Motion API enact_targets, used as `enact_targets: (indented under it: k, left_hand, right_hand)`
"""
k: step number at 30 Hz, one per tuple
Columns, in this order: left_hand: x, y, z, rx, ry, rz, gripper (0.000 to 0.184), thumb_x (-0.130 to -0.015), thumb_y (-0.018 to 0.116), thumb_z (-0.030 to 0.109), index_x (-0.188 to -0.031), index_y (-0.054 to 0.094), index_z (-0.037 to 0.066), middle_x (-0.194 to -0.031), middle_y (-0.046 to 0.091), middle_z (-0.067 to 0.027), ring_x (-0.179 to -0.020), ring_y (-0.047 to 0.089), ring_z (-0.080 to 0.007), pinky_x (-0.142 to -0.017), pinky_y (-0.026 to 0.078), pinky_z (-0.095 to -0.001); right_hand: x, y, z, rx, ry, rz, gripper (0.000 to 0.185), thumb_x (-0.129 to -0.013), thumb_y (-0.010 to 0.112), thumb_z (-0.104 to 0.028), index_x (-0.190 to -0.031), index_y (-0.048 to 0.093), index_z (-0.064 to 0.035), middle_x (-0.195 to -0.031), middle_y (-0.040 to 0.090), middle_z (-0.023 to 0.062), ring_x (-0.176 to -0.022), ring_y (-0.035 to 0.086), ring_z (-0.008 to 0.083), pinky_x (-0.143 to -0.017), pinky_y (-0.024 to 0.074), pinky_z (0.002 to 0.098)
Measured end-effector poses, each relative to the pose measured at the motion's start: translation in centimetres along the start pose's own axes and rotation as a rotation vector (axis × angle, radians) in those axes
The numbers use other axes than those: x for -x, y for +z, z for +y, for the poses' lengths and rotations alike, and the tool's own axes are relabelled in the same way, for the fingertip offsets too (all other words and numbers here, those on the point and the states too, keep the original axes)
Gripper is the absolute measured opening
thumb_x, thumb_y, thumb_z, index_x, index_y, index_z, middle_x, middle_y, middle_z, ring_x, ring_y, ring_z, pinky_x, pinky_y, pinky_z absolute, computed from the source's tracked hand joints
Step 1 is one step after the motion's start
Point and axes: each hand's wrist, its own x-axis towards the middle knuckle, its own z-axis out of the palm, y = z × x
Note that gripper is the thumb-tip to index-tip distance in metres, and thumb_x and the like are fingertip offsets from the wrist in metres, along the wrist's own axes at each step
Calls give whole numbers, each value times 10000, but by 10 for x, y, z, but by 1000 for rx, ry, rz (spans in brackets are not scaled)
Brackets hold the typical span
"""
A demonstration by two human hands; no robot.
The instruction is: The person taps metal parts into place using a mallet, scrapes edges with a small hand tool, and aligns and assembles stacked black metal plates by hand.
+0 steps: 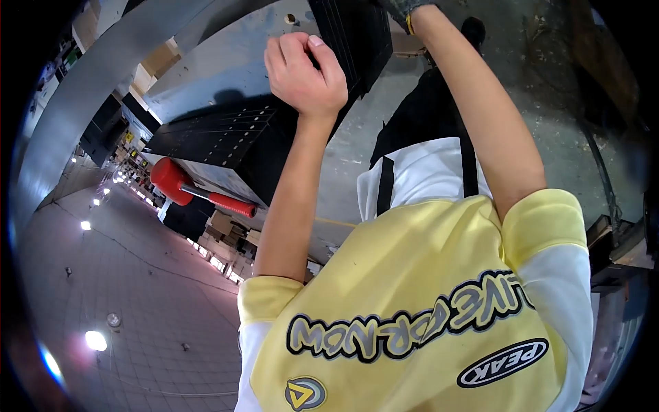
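Note:
My left hand (305, 75) is bare, its fingers curled into a fist with the thumb alongside. Whatever may be inside the fist is hidden. Just beside it rises a black slotted part (338, 34), and I cannot tell whether they touch. My right hand (406, 8) wears a dark glove with a yellow cuff edge. The top edge of the view cuts it off near the far end of that black part, so its fingers do not show. Below and left of my left hand lies a stack of long black perforated pieces (213, 137).
A red-headed mallet (171, 182) with a red grip lies beside the black stack. A worn blue-grey work surface (206, 69) extends behind it. At far left curves a broad grey metal beam (75, 103). Cables (597, 158) run along the floor at right.

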Motion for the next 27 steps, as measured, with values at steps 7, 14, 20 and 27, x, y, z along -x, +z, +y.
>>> enact_targets:
  k: [7,14,20,27]
  left_hand:
    - [2,5,-7,16,34,30,109,-938,605,101,-877,574,17,-834,538,-112,-717,522,-301,-648,430,-425]
    - [3,4,-9,8,19,-16,116,-940,606,95,-870,565,12,-792,517,-106,-703,490,-285,-654,413,-408]
    - [5,4,-9,9,-14,-15,151,-961,606,118,-865,562,11,-774,508,-80,-683,473,-240,-637,401,-387]
    - [5,5,-8,56,-1,13,122,-911,623,115,-857,561,25,-825,528,-111,-712,516,-296,-643,420,-422]
  right_hand:
    - [-13,32,65,420,-329,269,396,-1016,562,-394,-1013,680,-16,-1006,693,276,-982,645,493,-851,521,520]
    - [-14,20,73,393,-391,311,326,-1012,583,-365,-1064,675,-57,-995,706,267,-952,672,468,-830,535,527]
    - [-6,16,68,465,-269,308,265,-998,571,-314,-1036,667,-70,-960,701,276,-949,667,486,-819,533,552]
    - [17,41,29,378,-610,293,248,-985,556,-265,-1050,672,-55,-1013,692,250,-983,663,438,-866,514,530]
